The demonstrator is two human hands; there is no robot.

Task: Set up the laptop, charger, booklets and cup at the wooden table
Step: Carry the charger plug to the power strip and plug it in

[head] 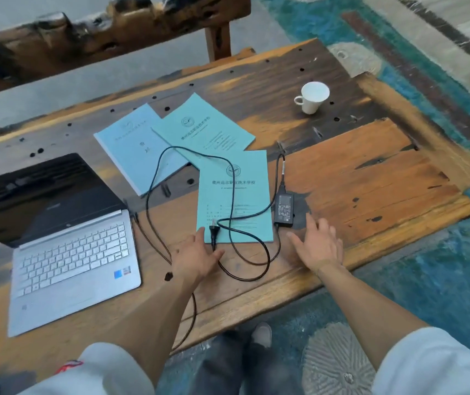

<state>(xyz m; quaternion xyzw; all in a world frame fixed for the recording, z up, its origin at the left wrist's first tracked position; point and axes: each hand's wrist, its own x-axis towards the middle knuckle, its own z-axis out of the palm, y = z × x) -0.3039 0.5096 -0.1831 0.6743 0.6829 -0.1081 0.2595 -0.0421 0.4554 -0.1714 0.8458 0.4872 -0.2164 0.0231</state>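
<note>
The left hand (196,256) lay open and flat on the tabletop (370,178), fingers spread, holding nothing. Its fingertips reached the lower left corner of the nearest booklet (235,192), and the plug (213,229) of the charger cord rested just beside its thumb, on that same corner. The right hand (317,246) hovered open as well, palm down, fingers splayed, empty, just below and to the right of the black charger brick (284,206), which lay against the right edge of the nearest booklet.

The black cord (256,269) looped between the two hands, ran across the nearest booklet and arched up over the other two booklets before dropping toward the laptop. A second run of cord passed under the left forearm and over the near edge of the tabletop.

Beyond the nearest booklet, a green booklet (203,125) overlapped a pale blue booklet (135,146) to its left. The open silver laptop (71,252) sat well to the left of the left hand, its dark screen tilted back. A white cup (313,96) stood upright at the far right, well apart from both hands. A carved wooden bench (85,32) stood behind the tabletop, and a blue patterned rug (441,280) covered the floor.
</note>
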